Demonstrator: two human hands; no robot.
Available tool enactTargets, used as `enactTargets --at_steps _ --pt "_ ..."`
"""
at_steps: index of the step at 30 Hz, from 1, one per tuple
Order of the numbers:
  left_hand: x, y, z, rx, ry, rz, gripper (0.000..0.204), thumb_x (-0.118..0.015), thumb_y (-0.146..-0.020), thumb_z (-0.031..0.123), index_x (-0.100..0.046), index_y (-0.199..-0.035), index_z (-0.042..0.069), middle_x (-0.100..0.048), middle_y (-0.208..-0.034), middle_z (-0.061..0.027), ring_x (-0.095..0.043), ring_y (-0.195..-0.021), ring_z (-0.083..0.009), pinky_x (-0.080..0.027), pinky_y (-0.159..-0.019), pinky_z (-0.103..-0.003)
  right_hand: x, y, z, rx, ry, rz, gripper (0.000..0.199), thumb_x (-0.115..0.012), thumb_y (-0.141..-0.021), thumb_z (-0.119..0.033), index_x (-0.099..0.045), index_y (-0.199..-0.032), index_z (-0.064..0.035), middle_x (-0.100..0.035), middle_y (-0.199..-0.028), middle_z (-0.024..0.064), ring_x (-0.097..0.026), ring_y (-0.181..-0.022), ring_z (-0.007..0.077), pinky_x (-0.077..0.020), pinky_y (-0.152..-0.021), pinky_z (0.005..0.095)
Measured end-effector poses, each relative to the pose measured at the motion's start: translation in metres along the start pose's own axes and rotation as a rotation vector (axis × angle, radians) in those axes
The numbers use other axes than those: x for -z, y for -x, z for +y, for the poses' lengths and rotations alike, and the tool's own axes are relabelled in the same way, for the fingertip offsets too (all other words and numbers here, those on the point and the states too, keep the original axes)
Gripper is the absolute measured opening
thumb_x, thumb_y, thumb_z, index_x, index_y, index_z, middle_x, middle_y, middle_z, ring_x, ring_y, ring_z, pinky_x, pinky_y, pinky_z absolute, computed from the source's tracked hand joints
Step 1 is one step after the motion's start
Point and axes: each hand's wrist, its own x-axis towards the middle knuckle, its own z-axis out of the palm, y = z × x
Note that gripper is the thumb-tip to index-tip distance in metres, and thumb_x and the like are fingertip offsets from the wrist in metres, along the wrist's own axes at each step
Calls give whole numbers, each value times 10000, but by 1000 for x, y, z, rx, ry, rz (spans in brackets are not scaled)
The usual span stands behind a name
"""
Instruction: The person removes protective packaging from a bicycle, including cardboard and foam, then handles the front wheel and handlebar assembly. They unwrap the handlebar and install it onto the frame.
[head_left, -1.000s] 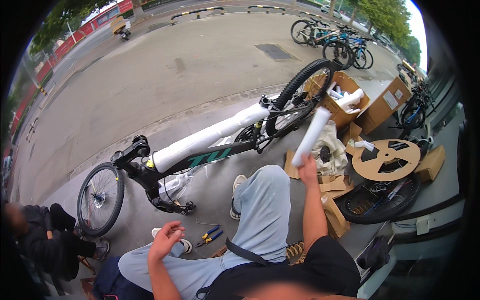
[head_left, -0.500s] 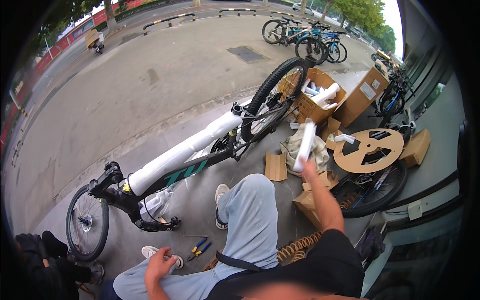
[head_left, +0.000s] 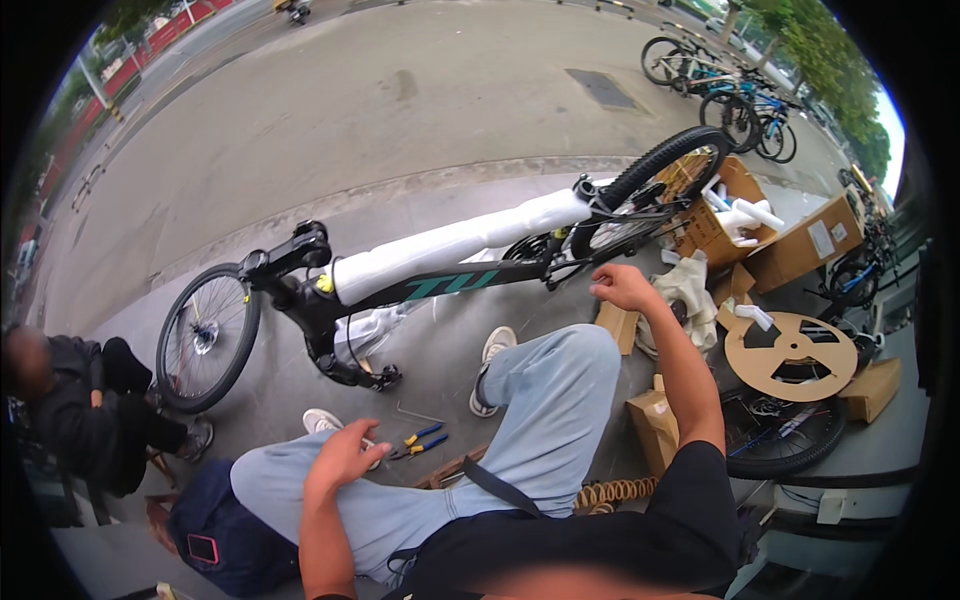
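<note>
1. The bike (head_left: 450, 270) is lying on its side on the pavement in front of the seated person, with its top tube wrapped in a white foam sleeve (head_left: 460, 243).
2. The right hand (head_left: 622, 287) is raised just beside the rear wheel (head_left: 655, 190); its fingers are loosely curled and nothing is held in it.
3. The left hand (head_left: 345, 455) is rested on the left knee, fingers half spread, and it is empty too.
4. Pliers (head_left: 418, 441) with blue and yellow handles and a hex key (head_left: 418, 414) are lying on the ground between the shoes, near the left hand.
5. For the unwrapping to be done well, the frame should probably be steadied with one hand while the foam is peeled along the tube, so that the paint is not scratched.
6. An open brown box (head_left: 712, 220) holding white foam pieces is seen behind the rear wheel.
7. A second brown box (head_left: 805, 250), closed and with a white label on its side, is placed to the right of it.
8. A round cardboard disc (head_left: 790, 356) with cut-outs is lying over a loose tyre (head_left: 780, 440), and a small brown box (head_left: 868, 388) is set beside it.
</note>
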Motion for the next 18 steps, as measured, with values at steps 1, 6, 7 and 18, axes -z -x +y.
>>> enactTargets --at_steps 1,6,7,18 --pt "0 -2 2 -4 -35 5 602 -803 -950 385 -654 -1390 2 -760 -1218 -212 -747 -1081 -362 -584 -954 -450 -7 4 -26 127 37 -21 451 -841 -907 -321 -757 -1220 -7 -822 -1014 157 -804 -934 279 -622 -886 382" --pt "-9 -8 20 -54 -197 -28 614 -790 -947 422 -651 -1388 17 -738 -1262 -238 -703 -1177 -420 -552 -1016 -488 -11 18 -163 404 -240 110 315 -790 -973 -195 -730 -1212 2 -806 -1035 176 -796 -938 261 -618 -870 374" --pt "-12 -9 25 -72 -188 -49 618 -789 -949 423 -647 -1395 20 -734 -1265 -238 -702 -1176 -421 -553 -1011 -492 -9 19 -187 430 -260 164 294 -778 -985 -181 -731 -1209 2 -807 -1036 165 -793 -937 249 -619 -869 368" --pt "20 -11 50 -154 -157 -47 612 -779 -969 371 -610 -1461 49 -736 -1291 -208 -699 -1200 -410 -552 -1019 -480 -69 -36 -361 715 -535 253 205 -761 -1011 -162 -764 -1154 -16 -816 -1036 119 -775 -931 188 -614 -868 328"
